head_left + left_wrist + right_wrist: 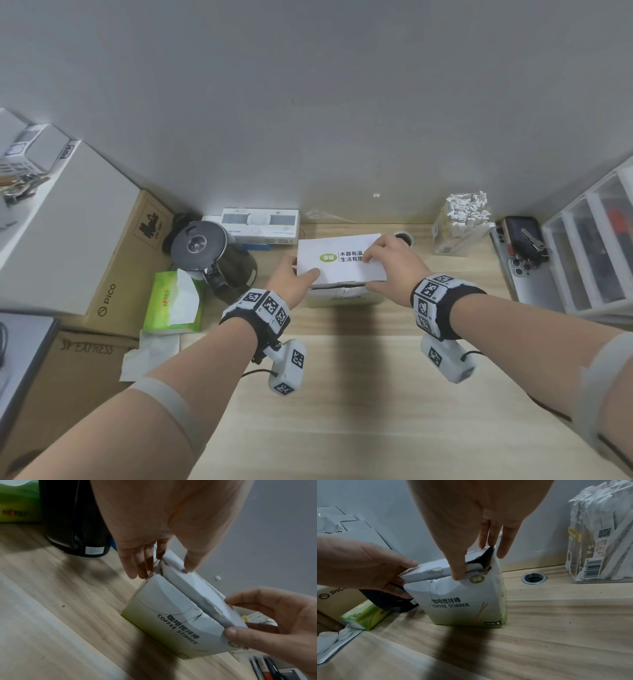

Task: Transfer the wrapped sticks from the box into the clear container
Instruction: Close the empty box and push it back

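The white and green coffee stirrer box point(339, 263) stands on the wooden desk point(342, 394), and its torn lid point(193, 588) stands slightly ajar. My left hand point(301, 270) holds the box's left end, thumb on the lid and fingers down the side. My right hand point(371, 270) pinches the lid's right end, thumb at the front edge point(457, 574) and fingers over the top. The inside of the box is dark, and no sticks show there. The clear container point(455, 233) at the back right holds many wrapped sticks point(467, 205) standing upright.
A black kettle point(209, 253) and a green tissue pack point(171, 301) sit left of the box, with cardboard boxes point(130, 260) beyond them. A round cable hole point(534, 578) lies between box and container. Phones with keys point(524, 246) and a clear drawer unit point(596, 246) fill the right.
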The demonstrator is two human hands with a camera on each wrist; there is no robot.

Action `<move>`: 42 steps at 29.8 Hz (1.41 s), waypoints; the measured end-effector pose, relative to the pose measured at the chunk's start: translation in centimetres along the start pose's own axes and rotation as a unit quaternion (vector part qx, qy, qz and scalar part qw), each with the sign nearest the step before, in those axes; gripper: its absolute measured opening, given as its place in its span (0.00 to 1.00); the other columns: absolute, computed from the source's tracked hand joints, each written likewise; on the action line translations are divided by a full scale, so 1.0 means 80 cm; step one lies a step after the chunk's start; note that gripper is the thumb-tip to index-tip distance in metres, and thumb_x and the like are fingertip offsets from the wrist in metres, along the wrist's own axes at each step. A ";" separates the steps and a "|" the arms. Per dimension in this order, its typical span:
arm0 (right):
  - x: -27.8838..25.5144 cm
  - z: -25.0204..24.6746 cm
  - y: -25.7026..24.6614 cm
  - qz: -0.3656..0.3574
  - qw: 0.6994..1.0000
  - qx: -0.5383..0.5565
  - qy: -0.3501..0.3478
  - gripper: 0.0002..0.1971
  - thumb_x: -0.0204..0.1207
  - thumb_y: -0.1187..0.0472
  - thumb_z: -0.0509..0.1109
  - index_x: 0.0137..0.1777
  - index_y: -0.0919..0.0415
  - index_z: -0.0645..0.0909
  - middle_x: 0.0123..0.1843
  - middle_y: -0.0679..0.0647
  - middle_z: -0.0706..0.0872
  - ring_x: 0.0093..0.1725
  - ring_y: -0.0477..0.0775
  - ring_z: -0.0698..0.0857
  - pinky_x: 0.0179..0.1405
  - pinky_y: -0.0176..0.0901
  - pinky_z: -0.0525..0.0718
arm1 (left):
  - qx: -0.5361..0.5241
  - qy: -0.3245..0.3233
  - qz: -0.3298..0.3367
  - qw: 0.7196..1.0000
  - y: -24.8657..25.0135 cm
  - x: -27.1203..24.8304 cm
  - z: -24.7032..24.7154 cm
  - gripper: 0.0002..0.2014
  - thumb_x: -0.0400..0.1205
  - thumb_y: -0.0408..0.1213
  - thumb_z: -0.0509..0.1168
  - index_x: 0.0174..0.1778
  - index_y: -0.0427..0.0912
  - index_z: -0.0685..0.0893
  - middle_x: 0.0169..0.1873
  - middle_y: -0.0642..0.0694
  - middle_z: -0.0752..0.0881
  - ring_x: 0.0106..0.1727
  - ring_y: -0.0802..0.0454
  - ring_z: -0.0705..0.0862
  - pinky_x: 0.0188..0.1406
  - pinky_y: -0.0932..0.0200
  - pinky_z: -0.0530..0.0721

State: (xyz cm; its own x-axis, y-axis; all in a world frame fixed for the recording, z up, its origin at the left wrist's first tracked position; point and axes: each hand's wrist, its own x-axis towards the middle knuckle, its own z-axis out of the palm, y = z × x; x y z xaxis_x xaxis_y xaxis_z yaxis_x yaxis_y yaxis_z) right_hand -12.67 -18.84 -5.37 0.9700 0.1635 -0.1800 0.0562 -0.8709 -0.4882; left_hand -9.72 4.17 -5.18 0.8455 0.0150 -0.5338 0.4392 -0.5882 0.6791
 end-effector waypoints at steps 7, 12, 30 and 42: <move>0.001 0.006 -0.001 0.002 0.997 -0.073 -0.004 0.28 0.66 0.48 0.82 0.65 0.51 0.79 0.66 0.52 0.70 0.66 0.55 0.68 0.60 0.45 0.76 | 0.068 -0.004 0.006 0.998 -0.009 0.004 0.006 0.29 0.84 0.38 0.73 0.79 0.38 0.70 0.60 0.44 0.85 0.53 0.47 0.83 0.50 0.57 0.77; 0.003 0.012 -0.001 0.003 0.992 -0.126 -0.030 0.26 0.70 0.43 0.77 0.68 0.47 0.81 0.70 0.53 0.69 0.70 0.56 0.64 0.69 0.49 0.73 | 0.099 0.000 -0.018 0.995 -0.018 0.009 0.010 0.30 0.83 0.42 0.73 0.79 0.39 0.71 0.55 0.45 0.85 0.54 0.45 0.84 0.52 0.55 0.79; 0.001 0.036 0.006 0.165 0.984 0.046 -0.042 0.35 0.66 0.50 0.78 0.69 0.60 0.69 0.64 0.56 0.78 0.61 0.59 0.81 0.56 0.50 0.82 | -0.045 0.032 -0.064 0.996 0.005 0.007 0.013 0.29 0.78 0.45 0.71 0.74 0.37 0.78 0.62 0.38 0.87 0.63 0.36 0.86 0.64 0.45 0.83; 0.050 0.017 0.025 0.180 0.982 0.060 -0.024 0.24 0.75 0.61 0.71 0.70 0.61 0.72 0.65 0.60 0.78 0.61 0.60 0.80 0.58 0.47 0.80 | -0.088 0.010 -0.053 0.995 0.039 0.037 0.011 0.13 0.81 0.37 0.69 0.62 0.44 0.81 0.59 0.46 0.85 0.61 0.43 0.82 0.72 0.37 0.83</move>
State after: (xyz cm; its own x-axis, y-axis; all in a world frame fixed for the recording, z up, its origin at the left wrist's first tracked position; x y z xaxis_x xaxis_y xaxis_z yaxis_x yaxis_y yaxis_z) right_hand -8.99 -19.31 -8.22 0.9094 -0.1207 -0.3980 -0.3193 -0.8158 -0.4822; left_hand -6.10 1.66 -5.05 0.7968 0.0862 -0.5980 0.5710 -0.4312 0.6986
